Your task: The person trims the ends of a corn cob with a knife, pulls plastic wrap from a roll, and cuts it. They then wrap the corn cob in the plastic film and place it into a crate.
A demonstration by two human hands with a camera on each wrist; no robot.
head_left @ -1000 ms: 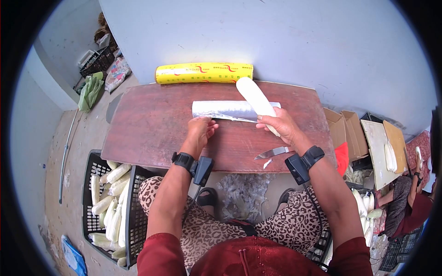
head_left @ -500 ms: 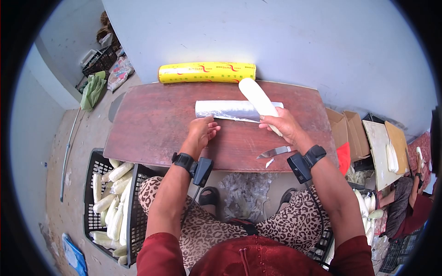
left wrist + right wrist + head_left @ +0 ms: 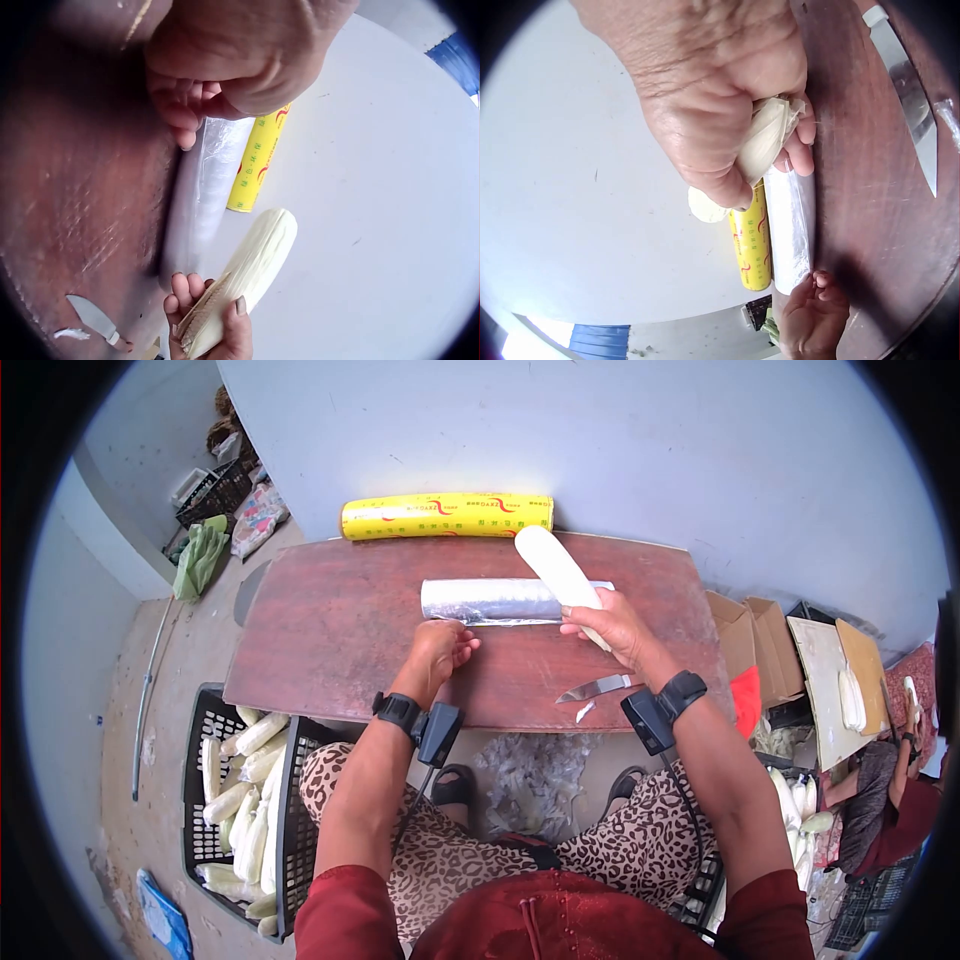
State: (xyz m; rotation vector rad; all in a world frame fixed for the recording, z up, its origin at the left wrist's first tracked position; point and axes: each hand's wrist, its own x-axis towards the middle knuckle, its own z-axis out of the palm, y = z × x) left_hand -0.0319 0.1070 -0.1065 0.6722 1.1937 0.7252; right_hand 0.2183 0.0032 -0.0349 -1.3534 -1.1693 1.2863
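Observation:
My right hand (image 3: pixel 610 628) grips the base of a pale husked corn ear (image 3: pixel 555 568), which tilts up and away over the right end of a clear cling film roll (image 3: pixel 490 600). That roll lies across the brown table (image 3: pixel 330 630). My left hand (image 3: pixel 442 648) rests just in front of the roll with its fingers curled at the loose film edge. In the left wrist view the left hand (image 3: pixel 191 112) touches the film roll (image 3: pixel 206 187), and the corn ear (image 3: pixel 251 266) shows below. The right wrist view has the right hand (image 3: pixel 720 97) wrapped round the corn ear (image 3: pixel 769 139).
A yellow boxed roll (image 3: pixel 445 516) lies along the table's far edge by the wall. A knife (image 3: pixel 595 688) and a husk scrap (image 3: pixel 583 712) lie near the front right. A black crate of corn (image 3: pixel 240 800) stands at my left, cardboard boxes (image 3: pixel 750 630) and another person (image 3: pixel 880 800) at the right.
Little has moved. The right hand has shifted the corn slightly left over the film roll, and the left hand stays at the film's edge.

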